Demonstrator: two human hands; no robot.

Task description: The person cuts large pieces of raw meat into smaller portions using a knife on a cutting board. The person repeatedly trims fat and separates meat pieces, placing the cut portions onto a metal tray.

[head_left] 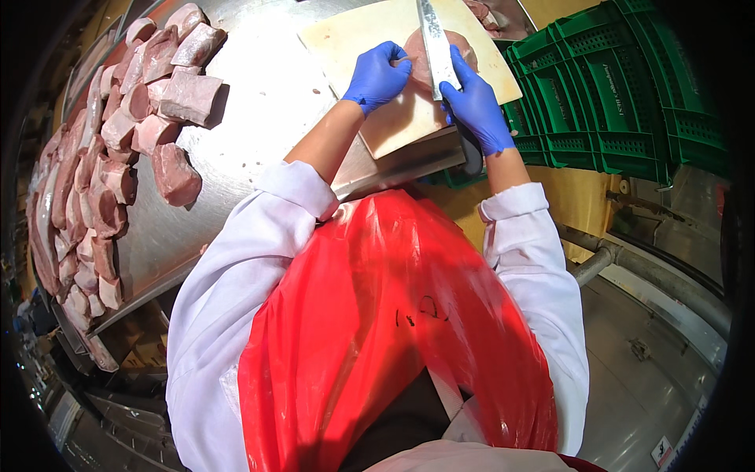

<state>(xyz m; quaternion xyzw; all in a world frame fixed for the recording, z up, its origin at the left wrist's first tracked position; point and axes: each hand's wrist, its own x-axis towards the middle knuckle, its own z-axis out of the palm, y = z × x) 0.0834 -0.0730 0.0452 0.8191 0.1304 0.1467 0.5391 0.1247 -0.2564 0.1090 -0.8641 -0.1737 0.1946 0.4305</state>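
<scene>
A pale cutting board point(346, 35) lies at the edge of the metal table, with a piece of raw meat point(463, 53) on it. My right hand point(477, 110), in a blue glove, is closed around the dark handle of a knife point(432, 39). The wide blade points away from me and lies over the meat, hiding part of it. At the meat's left edge my left hand point(377, 77), also gloved in blue, is closed with fingertips pinched together. A thin bit of meat seems to show at those fingertips.
Many cut chunks of raw meat point(191, 96) are heaped along the left of the steel table point(252, 102). Green plastic crates point(598, 94) stand to the right of the board. More meat point(486, 14) lies beyond the board. A metal pipe rail point(598, 263) runs at lower right.
</scene>
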